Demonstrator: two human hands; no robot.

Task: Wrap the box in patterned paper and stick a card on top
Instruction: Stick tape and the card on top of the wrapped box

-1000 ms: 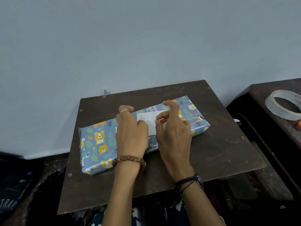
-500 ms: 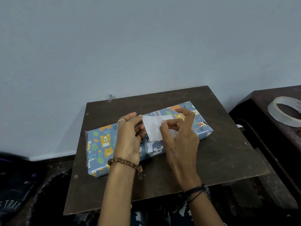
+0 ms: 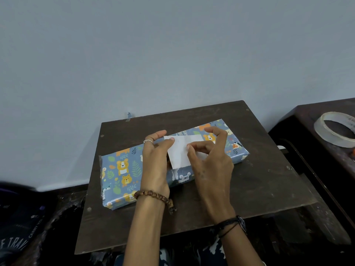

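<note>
card [image 3: 179, 153] | pinched between left hand [image 3: 155, 162] and right hand [image 3: 210, 162] | above wrapped box [image 3: 123, 169]

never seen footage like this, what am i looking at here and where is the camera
There is no machine here: a person works with two bare hands, and the one camera sits on their head, looking forward and down. On a dark board lies a box already wrapped in blue paper printed with animals. Above it, both hands hold a small white card: the left hand pinches its left edge, and the right hand pinches its right side between thumb and fingers. The card looks lifted off the box, not yet stuck down. A roll of tape lies on the table to the right.
</note>
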